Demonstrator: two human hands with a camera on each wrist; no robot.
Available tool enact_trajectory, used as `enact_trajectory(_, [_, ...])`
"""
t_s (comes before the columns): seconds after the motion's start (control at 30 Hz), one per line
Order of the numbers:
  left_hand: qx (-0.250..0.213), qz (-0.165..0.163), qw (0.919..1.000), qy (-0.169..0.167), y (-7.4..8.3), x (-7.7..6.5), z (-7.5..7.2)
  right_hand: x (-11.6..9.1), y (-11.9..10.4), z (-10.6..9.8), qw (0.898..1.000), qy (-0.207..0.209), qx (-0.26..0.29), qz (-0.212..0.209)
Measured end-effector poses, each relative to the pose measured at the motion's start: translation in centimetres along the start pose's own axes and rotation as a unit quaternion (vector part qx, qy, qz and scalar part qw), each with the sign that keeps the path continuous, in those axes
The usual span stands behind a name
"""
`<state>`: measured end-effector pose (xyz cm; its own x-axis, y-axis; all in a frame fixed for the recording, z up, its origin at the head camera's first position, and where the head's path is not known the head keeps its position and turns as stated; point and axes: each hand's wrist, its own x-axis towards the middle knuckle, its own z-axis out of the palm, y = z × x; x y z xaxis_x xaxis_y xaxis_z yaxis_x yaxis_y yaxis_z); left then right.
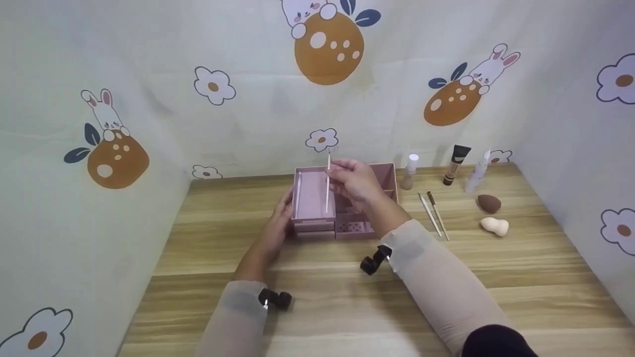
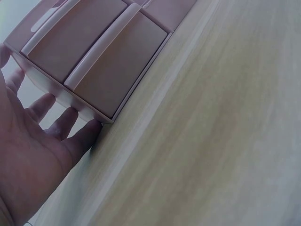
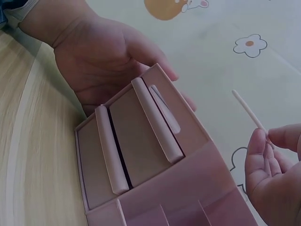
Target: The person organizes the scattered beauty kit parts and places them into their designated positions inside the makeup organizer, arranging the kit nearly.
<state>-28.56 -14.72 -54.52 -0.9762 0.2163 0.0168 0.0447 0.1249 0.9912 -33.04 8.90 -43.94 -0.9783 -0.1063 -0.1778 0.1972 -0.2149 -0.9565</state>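
A pink desk organizer (image 1: 314, 193) with two drawers at its front left and open compartments on its right stands on the wooden table. Against its left side rests my left hand (image 1: 278, 227), with the fingers spread along the wall in the left wrist view. Above the organizer's top tray my right hand (image 1: 358, 183) pinches a thin pale makeup brush (image 1: 327, 191) between thumb and fingers. The brush stands nearly upright in the head view, apart from the tray. Its lower handle end shows in the right wrist view, while my fingers cover its middle.
Right of the organizer lie a white brush (image 1: 429, 214) and a brown-tipped brush (image 1: 438, 216). Behind them stand a small bottle (image 1: 410, 172), a black-capped tube (image 1: 455, 166) and a white tube (image 1: 477, 173). A brown sponge (image 1: 489, 203) and a cream sponge (image 1: 495, 226) sit farther right.
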Motion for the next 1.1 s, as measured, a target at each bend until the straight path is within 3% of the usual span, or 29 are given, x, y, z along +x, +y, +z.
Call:
enact_trajectory(0.23, [0.009, -0.007, 0.9999, 0.003, 0.0, -0.4, -0.1, 0.5, -0.1, 1.3, 1.0, -0.001, -0.006, 0.009])
enact_trajectory(0.43, [0.019, -0.009, 0.9998, 0.003, 0.1, -0.5, -0.1, 1.0, -0.3, 2.2, 0.999, 0.008, -0.043, 0.009])
enact_trajectory(0.73, [-0.012, 0.001, 0.9999, 0.001, 0.1, -0.1, 0.1, 1.3, 0.0, 3.5, 0.998, 0.005, -0.06, 0.004])
enact_trajectory(1.1, [-0.02, 0.003, 0.9998, -0.003, 0.1, -0.1, 0.1, 1.6, 0.8, 3.7, 0.996, 0.011, -0.089, 0.005])
